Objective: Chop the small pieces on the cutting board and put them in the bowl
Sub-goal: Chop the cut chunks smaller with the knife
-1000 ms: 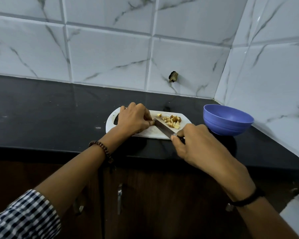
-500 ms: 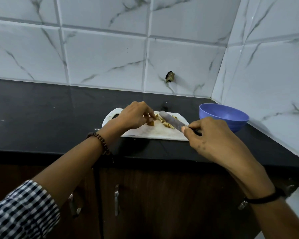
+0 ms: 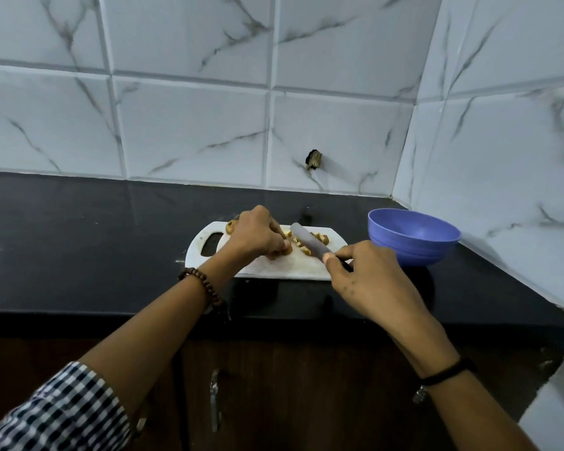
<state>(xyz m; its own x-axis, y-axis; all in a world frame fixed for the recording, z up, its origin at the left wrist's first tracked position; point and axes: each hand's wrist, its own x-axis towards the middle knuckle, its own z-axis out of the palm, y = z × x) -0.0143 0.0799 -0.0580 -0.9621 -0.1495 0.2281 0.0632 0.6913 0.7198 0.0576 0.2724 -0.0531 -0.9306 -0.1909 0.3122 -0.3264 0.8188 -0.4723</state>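
Observation:
A white cutting board (image 3: 274, 268) lies on the black counter. Several small yellow-brown pieces (image 3: 319, 237) are scattered on its far right part. My left hand (image 3: 258, 234) rests on the board with fingers curled, pinching a piece (image 3: 285, 250) against it. My right hand (image 3: 362, 275) grips the handle of a knife (image 3: 308, 239), whose blade is lifted and angled up-left over the pieces. A purple bowl (image 3: 414, 237) stands to the right of the board, and I see nothing in it.
The black counter (image 3: 95, 242) stretches left. White marble-look tiles form the back wall and the right wall, meeting in a corner behind the bowl. A small dark stub (image 3: 314, 159) sticks out of the back wall. Brown cabinet doors with a handle (image 3: 214, 398) are below.
The knife has lifted off the board and its blade now slants above the pieces. My left hand moved slightly right and down onto a piece nearer the front.

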